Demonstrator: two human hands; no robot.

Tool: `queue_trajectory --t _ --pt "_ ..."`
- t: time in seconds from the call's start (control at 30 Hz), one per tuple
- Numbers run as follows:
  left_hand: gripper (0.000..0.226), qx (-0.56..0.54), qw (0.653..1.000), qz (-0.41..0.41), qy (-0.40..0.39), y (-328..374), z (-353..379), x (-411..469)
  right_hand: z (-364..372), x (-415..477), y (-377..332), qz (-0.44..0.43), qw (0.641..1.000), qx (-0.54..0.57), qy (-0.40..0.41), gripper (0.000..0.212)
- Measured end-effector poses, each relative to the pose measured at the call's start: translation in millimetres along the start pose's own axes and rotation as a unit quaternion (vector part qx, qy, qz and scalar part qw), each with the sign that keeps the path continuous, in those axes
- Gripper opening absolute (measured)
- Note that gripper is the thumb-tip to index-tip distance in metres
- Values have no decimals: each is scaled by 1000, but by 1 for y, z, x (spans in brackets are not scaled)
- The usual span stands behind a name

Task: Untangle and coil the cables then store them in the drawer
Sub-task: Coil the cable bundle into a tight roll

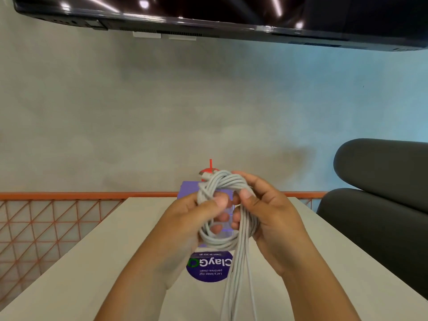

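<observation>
The person is holding a grey cable (225,181) up in front of the chest, above the white table (115,262), probably so the loops are hanging free and not dragging on the surface. The left hand (185,223) is gripping the left side of the coil, thumb pressing on the front and fingers curling through the loop from behind, which seems to be fixing the turns in place. The right hand (275,218) is closing round the right side, thumb on top of the strands and fingers curled behind them, likely to guide the next wrap. Several loose strands (238,281) are dropping straight down out of view, so the coiling is looking unfinished. One plug end is sticking out at the top left of the bundle. On the table under the hands a round purple sticker (208,269) is showing; behind the coil a purple box (188,188) and something red with a thin stick (210,163) are standing. An orange mesh railing (69,195) is running along the far edge, a dark chair (382,205) is sitting to the right, and a black screen (208,10) is hanging overhead. No drawer is in sight.
</observation>
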State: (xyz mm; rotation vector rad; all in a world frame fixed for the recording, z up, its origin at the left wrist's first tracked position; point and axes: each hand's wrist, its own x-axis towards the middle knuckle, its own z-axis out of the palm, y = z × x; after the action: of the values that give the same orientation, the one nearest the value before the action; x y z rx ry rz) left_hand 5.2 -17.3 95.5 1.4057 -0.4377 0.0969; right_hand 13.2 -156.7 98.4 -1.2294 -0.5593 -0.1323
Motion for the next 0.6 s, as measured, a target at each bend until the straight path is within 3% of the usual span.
queue_trajectory --t 0.07,0.13,0.27,0.37,0.5,0.6 --pt "25 -48 998 -37 -18 2 -2 0 3 -1 2 -11 998 -58 -31 25" --pt "38 -55 997 -51 20 4 -1 0 5 0 8 -35 986 -159 -40 31" --pt "47 -47 991 -21 122 -1 1 3 8 1 15 -32 966 -255 -28 71" --pt "43 -133 973 2 189 -1 2 7 8 1 20 14 950 -312 -16 91" --pt "30 -149 952 42 265 -6 -6 13 10 -4 20 188 915 -346 -90 58" --pt "23 -163 940 55 294 -9 -14 16 7 -5 16 180 916 -340 -113 26"
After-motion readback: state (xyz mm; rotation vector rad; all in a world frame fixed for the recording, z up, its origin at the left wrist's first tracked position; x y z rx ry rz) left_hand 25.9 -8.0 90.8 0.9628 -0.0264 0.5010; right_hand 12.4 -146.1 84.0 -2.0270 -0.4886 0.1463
